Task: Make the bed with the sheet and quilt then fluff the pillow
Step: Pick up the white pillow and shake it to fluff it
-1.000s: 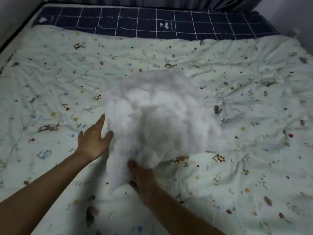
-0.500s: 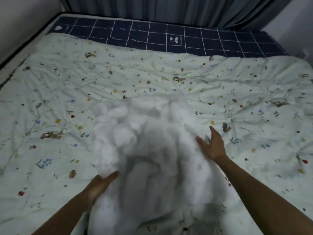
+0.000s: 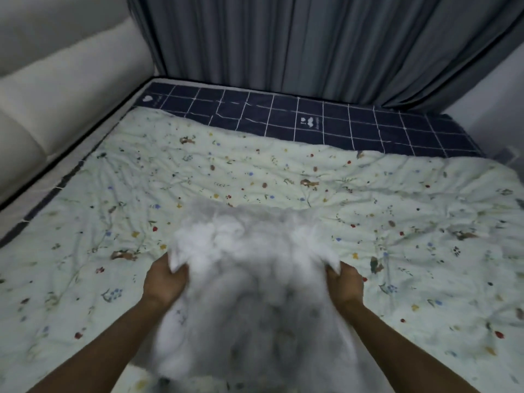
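A white, lumpy pillow (image 3: pixel 252 285) is lifted in front of me above the bed, blurred by motion. My left hand (image 3: pixel 163 282) grips its left upper corner and my right hand (image 3: pixel 344 283) grips its right upper corner, fingers curled into the fabric. Under it lies the pale quilt (image 3: pixel 283 177) with small flowers, spread and wrinkled across the bed. Beyond the quilt's far edge shows a strip of the navy sheet (image 3: pixel 312 120) with a white grid.
A cream padded headboard or wall panel (image 3: pixel 56 89) runs along the left side of the bed. Grey-blue curtains (image 3: pixel 312 41) hang behind the far edge. A pale wall (image 3: pixel 493 89) stands at the far right.
Both hands went from lying flat against the pillow's sides to gripping its two upper corners, and the pillow has come up. My view has tilted upward, showing curtains and headboard.
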